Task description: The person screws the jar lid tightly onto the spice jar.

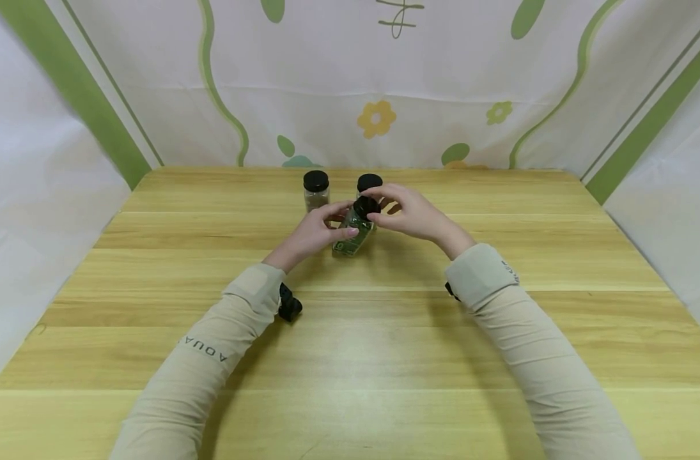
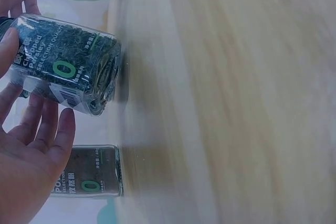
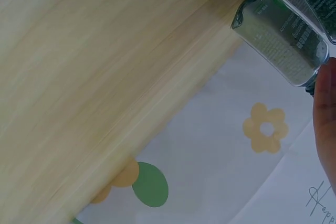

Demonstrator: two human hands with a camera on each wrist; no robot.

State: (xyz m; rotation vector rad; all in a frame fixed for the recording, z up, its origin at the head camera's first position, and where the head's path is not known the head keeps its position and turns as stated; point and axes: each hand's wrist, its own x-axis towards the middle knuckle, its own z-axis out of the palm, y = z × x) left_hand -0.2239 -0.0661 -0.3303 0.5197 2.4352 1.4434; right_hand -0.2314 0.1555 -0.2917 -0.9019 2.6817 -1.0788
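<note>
A square glass jar of chopped parsley (image 2: 63, 59) with a black cap (image 1: 365, 207) leans to the right over the table in the head view. My left hand (image 1: 317, 236) holds its body, thumb on the near side and the other fingers behind and under it. My right hand (image 1: 413, 214) has its thumb at the cap's right edge, fingers bent round the top. Just behind stands a second black-capped jar (image 1: 369, 181), partly hidden; its pale contents show in the right wrist view. To the left stands a jar of brown powder (image 1: 316, 197), its lower part behind my left hand.
The wooden table (image 1: 350, 364) ends at a white curtain (image 1: 303, 121) printed with flowers and leaves. The jars stand near that far edge. Black devices (image 1: 289, 305) are strapped at both cuffs.
</note>
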